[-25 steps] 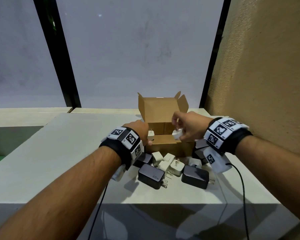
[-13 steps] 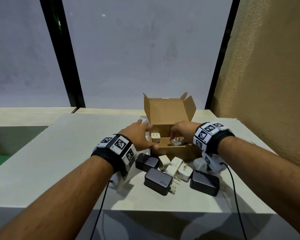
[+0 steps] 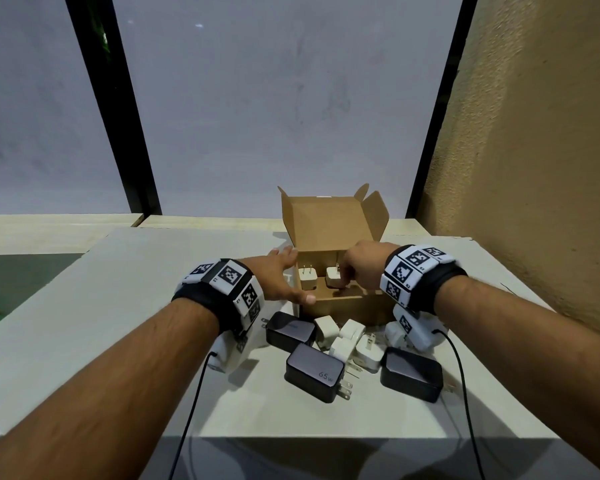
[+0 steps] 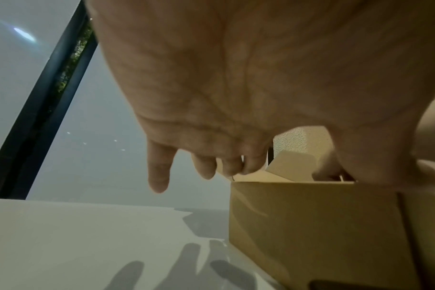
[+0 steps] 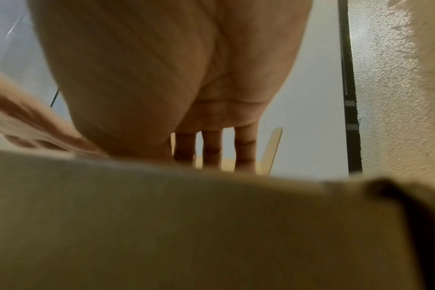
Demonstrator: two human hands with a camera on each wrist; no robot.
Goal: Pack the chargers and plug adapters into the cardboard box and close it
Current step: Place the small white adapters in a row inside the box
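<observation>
Farthest left, the pale tabletop point(image 3: 84, 323) runs out bare toward a dark window frame point(image 3: 118, 109). The person's left hand point(image 3: 274, 277) lies against the left wall of the open brown cardboard box point(image 3: 340, 303), fingers straight and spread, the thumb laid along the near left corner; it has nothing clasped in it. From the left wrist view the fingers point(image 4: 159, 172) hang loose beside the box wall, the index tips just over its top edge.

Inside the box, toward the left, a small white plug adapter point(image 3: 308, 278) stands with its two prongs pointing up. Just beside it on the right sits a second small white plug adapter point(image 3: 333, 277), and the right hand point(image 3: 361, 268) reaches down into the box with its fingers curled about this one; how firmly it pinches it I cannot tell. The box lid stands upright at the back, side flaps out.

On the table in front of the box lies the rest: a dark rectangular charger point(image 3: 290, 331) at the left, a second dark charger marked 65w point(image 3: 315, 372) nearer, prongs to the right, a cluster of small white adapters point(image 3: 347, 341) between, and a third dark charger point(image 3: 412, 374) at the right. Far right stands a rough tan wall point(image 3: 534, 168).
</observation>
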